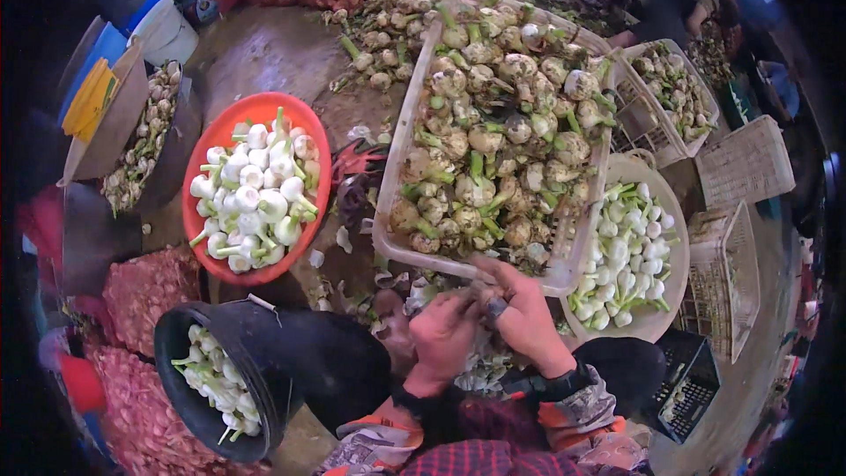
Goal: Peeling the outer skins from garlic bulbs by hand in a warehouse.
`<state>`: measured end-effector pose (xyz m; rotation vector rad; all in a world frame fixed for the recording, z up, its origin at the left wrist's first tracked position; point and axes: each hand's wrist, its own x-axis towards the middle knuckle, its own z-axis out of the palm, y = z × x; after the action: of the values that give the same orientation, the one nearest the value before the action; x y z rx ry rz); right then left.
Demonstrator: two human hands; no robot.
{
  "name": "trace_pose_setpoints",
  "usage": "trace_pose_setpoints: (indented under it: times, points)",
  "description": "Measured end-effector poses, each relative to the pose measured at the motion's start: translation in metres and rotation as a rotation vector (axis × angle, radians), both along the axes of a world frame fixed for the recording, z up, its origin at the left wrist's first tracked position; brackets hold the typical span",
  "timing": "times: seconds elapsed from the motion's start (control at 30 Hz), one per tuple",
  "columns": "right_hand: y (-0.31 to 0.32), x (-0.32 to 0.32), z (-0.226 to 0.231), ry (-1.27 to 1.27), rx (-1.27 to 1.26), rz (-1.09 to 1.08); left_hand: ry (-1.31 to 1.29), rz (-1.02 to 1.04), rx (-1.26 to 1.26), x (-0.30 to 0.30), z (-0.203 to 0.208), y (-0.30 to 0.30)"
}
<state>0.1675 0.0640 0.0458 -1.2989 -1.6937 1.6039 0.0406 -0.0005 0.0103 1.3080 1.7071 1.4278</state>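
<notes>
My left hand (441,335) and my right hand (526,322) meet just below the near edge of a whitish plastic crate (384,234). Both are closed, their fingers bent together around something small that I cannot make out. A dark ring shows on the right hand. Soil-stained garlic bulbs (476,189) with cut green stalks fill the crate. Papery garlic skins (485,372) lie beneath my hands. To the left, clean white garlic (249,178) is heaped in an orange-red basin (321,143). On the right, a beige basin (678,278) holds more clean garlic (630,251).
A black bucket (264,339) with white garlic tilts beside my left leg. Red mesh sacks (154,291) lie at far left. Loose garlic (379,44) is piled behind the crate. Further crates (745,159) and a black basket (687,388) stand right. Another person works at back right.
</notes>
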Motion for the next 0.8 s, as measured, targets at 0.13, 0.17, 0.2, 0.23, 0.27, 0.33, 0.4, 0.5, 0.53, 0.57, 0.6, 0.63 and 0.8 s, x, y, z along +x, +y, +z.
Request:
trace_pose_setpoints:
  times: [0.13, 0.17, 0.2, 0.23, 0.27, 0.33, 0.4, 0.5, 0.53, 0.57, 0.6, 0.63, 0.8]
  points:
    - [0.029, -0.024, -0.003, 0.135, -0.158, -0.25, -0.209, 0.08, -0.175, -0.015, -0.015, -0.002]
    - [0.051, -0.024, 0.004, 0.22, -0.207, -0.278, -0.281, 0.082, -0.192, -0.016, -0.024, -0.006]
    - [0.066, -0.027, 0.009, 0.305, -0.258, -0.31, -0.355, 0.087, -0.204, -0.019, -0.028, -0.006]
    - [0.069, -0.032, 0.008, 0.326, -0.251, -0.299, -0.392, 0.096, -0.17, -0.017, -0.031, -0.005]
    - [0.067, -0.036, 0.003, 0.206, 0.003, -0.178, -0.486, 0.109, -0.19, -0.019, -0.032, -0.008]
    - [0.071, -0.032, -0.019, -0.035, 0.358, -0.029, -0.684, 0.133, -0.216, -0.018, -0.02, 0.002]
    - [0.082, -0.031, -0.047, -0.267, 0.553, 0.014, -0.836, 0.073, -0.36, -0.025, -0.014, 0.004]
    - [0.138, -0.033, -0.107, -0.467, 0.398, -0.171, -0.593, -0.151, -0.525, -0.019, -0.018, 0.002]
    - [0.16, -0.028, -0.123, -0.515, 0.374, -0.181, -0.426, -0.23, -0.472, -0.012, -0.02, 0.004]
    - [0.165, -0.036, -0.13, -0.53, 0.362, -0.188, -0.181, -0.271, -0.269, -0.01, -0.026, 0.005]
    - [0.17, -0.043, -0.128, -0.549, 0.353, -0.201, -0.2, -0.3, -0.308, -0.008, -0.031, 0.003]
    - [0.168, -0.053, -0.128, -0.552, 0.365, -0.235, -0.216, -0.332, -0.346, -0.007, -0.036, 0.001]
    - [0.17, -0.058, -0.131, -0.644, 0.485, -0.157, -0.556, -0.33, -0.797, -0.016, -0.016, 0.005]
